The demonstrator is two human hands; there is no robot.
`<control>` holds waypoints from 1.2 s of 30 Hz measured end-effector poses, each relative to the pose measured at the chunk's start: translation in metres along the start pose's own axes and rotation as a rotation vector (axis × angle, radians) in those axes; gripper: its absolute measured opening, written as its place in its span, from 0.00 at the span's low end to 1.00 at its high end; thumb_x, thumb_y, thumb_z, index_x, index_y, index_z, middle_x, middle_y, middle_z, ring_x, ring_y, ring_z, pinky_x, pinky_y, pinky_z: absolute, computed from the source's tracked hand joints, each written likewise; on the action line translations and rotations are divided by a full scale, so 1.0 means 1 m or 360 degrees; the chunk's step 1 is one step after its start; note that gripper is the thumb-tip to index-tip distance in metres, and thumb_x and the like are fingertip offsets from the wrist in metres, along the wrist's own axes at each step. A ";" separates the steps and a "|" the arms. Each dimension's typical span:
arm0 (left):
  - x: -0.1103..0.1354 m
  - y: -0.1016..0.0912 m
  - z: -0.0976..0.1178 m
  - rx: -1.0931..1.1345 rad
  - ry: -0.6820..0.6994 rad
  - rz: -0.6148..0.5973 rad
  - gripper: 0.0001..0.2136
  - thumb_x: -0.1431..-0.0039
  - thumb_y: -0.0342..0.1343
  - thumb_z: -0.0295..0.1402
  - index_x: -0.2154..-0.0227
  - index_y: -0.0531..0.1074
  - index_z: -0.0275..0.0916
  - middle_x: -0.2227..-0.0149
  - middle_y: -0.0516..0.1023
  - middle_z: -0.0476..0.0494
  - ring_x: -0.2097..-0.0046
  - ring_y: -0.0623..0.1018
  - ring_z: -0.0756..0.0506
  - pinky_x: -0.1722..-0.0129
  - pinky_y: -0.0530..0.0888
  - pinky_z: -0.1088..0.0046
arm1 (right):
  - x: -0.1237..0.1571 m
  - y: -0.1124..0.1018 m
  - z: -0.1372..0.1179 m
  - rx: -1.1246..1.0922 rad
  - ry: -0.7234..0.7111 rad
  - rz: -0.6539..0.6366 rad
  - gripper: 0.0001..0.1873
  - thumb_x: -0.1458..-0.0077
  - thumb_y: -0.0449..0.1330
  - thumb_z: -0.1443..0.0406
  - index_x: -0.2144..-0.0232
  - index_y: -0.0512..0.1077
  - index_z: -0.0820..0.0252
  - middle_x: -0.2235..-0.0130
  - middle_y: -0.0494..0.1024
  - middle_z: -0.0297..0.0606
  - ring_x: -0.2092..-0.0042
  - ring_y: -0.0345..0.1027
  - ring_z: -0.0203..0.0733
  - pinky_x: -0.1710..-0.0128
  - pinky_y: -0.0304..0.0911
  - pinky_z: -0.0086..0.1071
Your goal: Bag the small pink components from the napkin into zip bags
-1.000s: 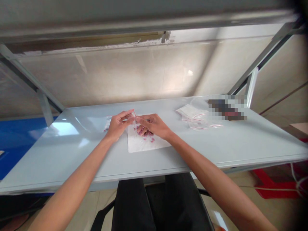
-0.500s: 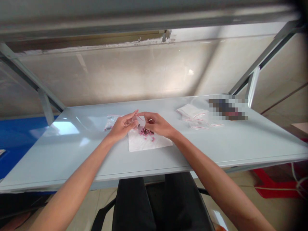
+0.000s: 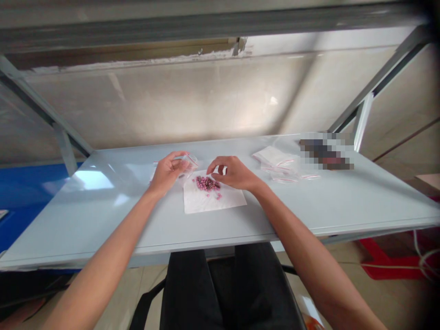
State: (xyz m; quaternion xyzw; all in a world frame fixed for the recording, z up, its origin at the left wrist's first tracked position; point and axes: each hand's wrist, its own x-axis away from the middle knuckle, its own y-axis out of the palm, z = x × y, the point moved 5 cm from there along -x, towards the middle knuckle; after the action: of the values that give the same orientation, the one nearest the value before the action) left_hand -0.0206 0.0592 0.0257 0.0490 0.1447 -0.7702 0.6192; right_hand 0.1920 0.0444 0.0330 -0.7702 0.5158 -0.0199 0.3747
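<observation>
My left hand (image 3: pixel 169 173) is closed on a small clear zip-lock bag (image 3: pixel 190 161) with a red line along its mouth. It is held tilted above the table, left of a white sheet (image 3: pixel 220 205). On that sheet lies a loose heap of small pink and dark beads (image 3: pixel 205 183), a few apart from the rest. At the heap's upper right edge hovers my right hand (image 3: pixel 232 172). Its fingers are curved, thumb and forefinger slightly apart, and nothing shows between them.
Several clear bags with red lines lie in a stack (image 3: pixel 277 162) to the right. A blurred-out dark object (image 3: pixel 326 153) sits behind them. Another bag (image 3: pixel 152 170) lies partly hidden behind my left hand. A metal frame rises around the table (image 3: pixel 113 215).
My hands have moved apart. The left has drawn the bag up and left, away from the beads; the right has shifted slightly right, uncovering more of the heap.
</observation>
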 end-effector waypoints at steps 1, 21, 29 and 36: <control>0.000 0.000 0.000 0.0012 -0.0016 -0.0001 0.24 0.45 0.65 0.50 0.54 0.78 0.37 0.60 0.83 0.37 0.61 0.81 0.43 0.56 0.76 0.66 | 0.001 -0.002 0.002 0.0062 0.0029 -0.0013 0.11 0.51 0.59 0.73 0.67 0.80 0.60 0.64 0.82 0.37 0.68 0.71 0.35 0.66 0.64 0.28; 0.000 -0.001 -0.008 -0.0314 0.0002 -0.0248 0.23 0.45 0.65 0.49 0.53 0.82 0.39 0.46 0.80 0.35 0.44 0.77 0.36 0.41 0.68 0.60 | 0.001 0.004 0.014 0.0000 0.0180 -0.0322 0.07 0.51 0.62 0.70 0.69 0.80 0.62 0.69 0.82 0.37 0.68 0.72 0.36 0.66 0.63 0.29; 0.005 0.011 0.000 -0.0506 0.0107 -0.0512 0.17 0.40 0.61 0.46 0.54 0.82 0.43 0.55 0.83 0.41 0.52 0.80 0.39 0.47 0.71 0.61 | -0.005 0.013 -0.013 -0.0446 0.0036 0.0131 0.10 0.45 0.63 0.61 0.63 0.78 0.61 0.64 0.80 0.38 0.69 0.70 0.34 0.70 0.63 0.27; 0.001 0.003 -0.004 -0.0405 0.0115 -0.0269 0.16 0.39 0.60 0.48 0.59 0.84 0.42 0.51 0.82 0.40 0.48 0.79 0.38 0.45 0.71 0.62 | -0.001 -0.006 0.006 -0.0163 0.0183 0.0232 0.09 0.45 0.62 0.64 0.63 0.79 0.61 0.61 0.82 0.39 0.72 0.69 0.33 0.70 0.64 0.29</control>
State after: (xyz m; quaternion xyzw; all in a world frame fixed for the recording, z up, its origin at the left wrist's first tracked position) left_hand -0.0181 0.0585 0.0213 -0.0147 0.2670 -0.7928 0.5477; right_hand 0.1990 0.0494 0.0331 -0.7463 0.5915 -0.0105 0.3051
